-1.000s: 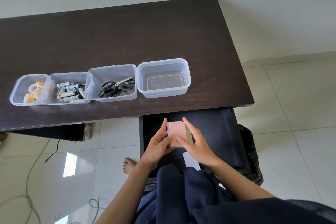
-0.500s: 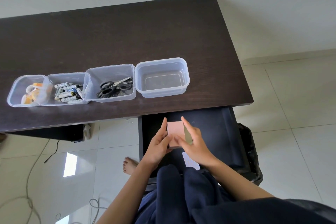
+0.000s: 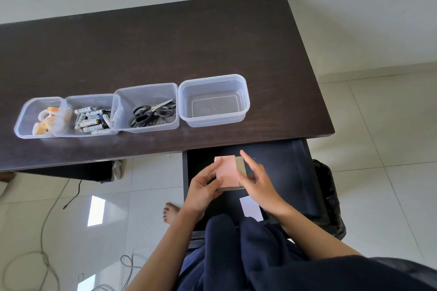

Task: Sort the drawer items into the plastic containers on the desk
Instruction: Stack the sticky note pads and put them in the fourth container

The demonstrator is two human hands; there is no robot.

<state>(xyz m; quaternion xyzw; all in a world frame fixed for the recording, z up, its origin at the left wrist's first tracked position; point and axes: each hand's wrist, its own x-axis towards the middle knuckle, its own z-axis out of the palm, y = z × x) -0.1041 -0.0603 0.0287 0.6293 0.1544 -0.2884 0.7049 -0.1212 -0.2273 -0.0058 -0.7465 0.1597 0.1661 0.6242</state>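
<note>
Hands met over the open drawer (image 3: 283, 168) below the desk (image 3: 165, 49) edge. The left hand (image 3: 201, 188) held a pink pad of sticky notes (image 3: 226, 171) from the left side, fingers curled against its edge. The right hand (image 3: 259, 181) held the pad's right side with the thumb across the pink top face — index finger stuck out straight past the far corner. The pad was raised above the drawer floor, between both hands. A white patterned card (image 3: 251, 209) lay in the drawer near the right wrist. On the desk stood four clear containers in a row: tape rolls (image 3: 47, 120) in the leftmost, batteries (image 3: 93, 119) in the next, scissors (image 3: 151, 113) in the third, and the empty container (image 3: 214, 100) at right — nearest the drawer.
</note>
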